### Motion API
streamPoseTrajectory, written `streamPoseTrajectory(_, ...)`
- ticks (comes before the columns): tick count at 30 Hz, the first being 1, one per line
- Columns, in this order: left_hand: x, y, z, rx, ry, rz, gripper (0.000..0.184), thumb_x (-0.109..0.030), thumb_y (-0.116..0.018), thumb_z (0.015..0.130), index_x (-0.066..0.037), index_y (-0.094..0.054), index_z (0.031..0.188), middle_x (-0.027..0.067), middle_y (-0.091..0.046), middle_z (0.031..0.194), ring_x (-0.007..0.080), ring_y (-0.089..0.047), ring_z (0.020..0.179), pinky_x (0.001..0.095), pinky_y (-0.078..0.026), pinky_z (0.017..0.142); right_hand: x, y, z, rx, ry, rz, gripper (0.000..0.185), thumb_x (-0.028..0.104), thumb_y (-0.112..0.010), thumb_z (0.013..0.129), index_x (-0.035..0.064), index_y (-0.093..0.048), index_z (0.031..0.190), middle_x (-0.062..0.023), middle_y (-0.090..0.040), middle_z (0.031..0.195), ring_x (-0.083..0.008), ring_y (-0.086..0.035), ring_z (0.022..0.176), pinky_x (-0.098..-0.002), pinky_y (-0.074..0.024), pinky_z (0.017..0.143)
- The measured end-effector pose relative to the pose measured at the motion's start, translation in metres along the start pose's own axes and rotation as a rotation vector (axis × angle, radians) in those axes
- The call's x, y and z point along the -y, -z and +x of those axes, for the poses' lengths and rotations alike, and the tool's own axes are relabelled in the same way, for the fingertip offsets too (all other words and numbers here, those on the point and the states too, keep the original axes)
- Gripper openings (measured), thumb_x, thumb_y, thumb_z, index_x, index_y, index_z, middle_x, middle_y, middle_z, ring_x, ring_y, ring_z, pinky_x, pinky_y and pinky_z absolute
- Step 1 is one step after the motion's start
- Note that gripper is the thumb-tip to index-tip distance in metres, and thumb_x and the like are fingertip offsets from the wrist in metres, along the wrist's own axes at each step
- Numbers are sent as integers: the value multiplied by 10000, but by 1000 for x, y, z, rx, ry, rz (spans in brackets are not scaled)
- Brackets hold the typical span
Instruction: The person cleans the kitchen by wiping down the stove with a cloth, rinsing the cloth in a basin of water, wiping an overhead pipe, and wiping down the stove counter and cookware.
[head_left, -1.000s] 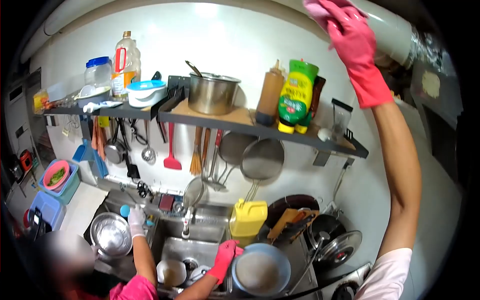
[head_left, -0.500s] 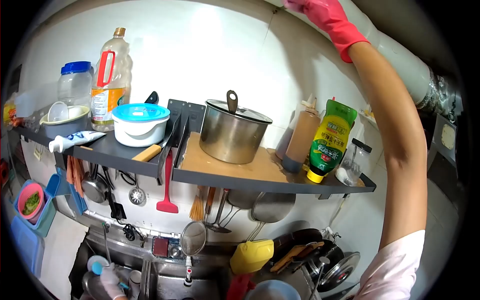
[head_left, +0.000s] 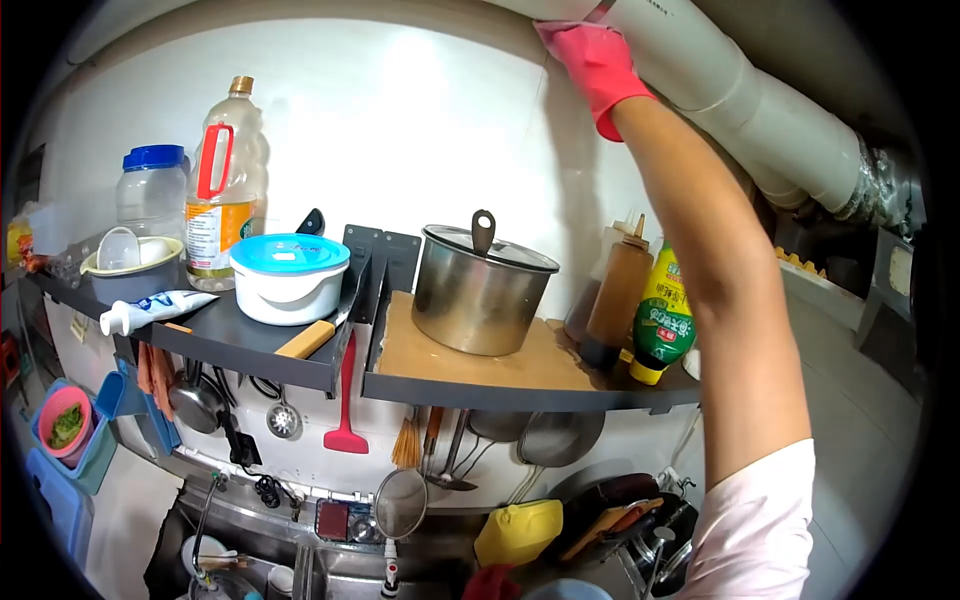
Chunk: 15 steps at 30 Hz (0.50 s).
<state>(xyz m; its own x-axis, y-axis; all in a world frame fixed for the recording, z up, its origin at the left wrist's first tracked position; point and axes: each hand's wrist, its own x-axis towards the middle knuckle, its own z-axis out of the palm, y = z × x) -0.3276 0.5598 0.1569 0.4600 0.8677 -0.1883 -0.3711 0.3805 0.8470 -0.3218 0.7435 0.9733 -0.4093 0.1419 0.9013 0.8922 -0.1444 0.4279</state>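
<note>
My right hand (head_left: pixel 590 62), in a pink rubber glove, reaches high up to the white tiled wall (head_left: pixel 440 120), just under a pale round pipe (head_left: pixel 690 55). Its fingers are closed and bent toward the wall. A paler pink edge shows at the fingertips, but what they hold, if anything, I cannot make out. My bare forearm (head_left: pixel 740 320) crosses in front of the shelf's right end and partly hides a green and yellow squeeze bottle (head_left: pixel 662 315). My left hand is not in view.
A dark shelf (head_left: pixel 520 398) holds a lidded steel pot (head_left: pixel 483 300), a brown sauce bottle (head_left: pixel 617 295), a blue-lidded white bowl (head_left: pixel 290 290), a knife with a wooden handle (head_left: pixel 305 340) and an oil bottle (head_left: pixel 220 190). Utensils hang below, above a steel sink (head_left: pixel 345 580).
My right hand has moved left and down along the wall beneath the pipe. My forearm now covers part of the green bottle. Another hand in a whitish glove has left the sink at lower left.
</note>
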Motion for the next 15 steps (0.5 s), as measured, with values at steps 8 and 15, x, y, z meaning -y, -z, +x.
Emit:
streamPoseTrajectory(8,-2,-1,5,2,-2,-9,372,-291,-529,1032,11,-623,1228,106,-687,957,177,-623,826,315,-493,739,-2,114,-22,-82,31,490,283,261,-647,848,146,-757,1083,-93,-749,1054,-214,-704,946,-307,-531,842)
streamPoseTrajectory(15,-1,-6,5,9,4,10,380,-285,-530,1032,19,-615,1244,110,-683,1011,183,-623,878,320,-494,778,-2,54,-17,148,-28,535,354,427,-623,887,163,-723,1099,-88,-730,994,-249,-672,893,-372,-521,800)
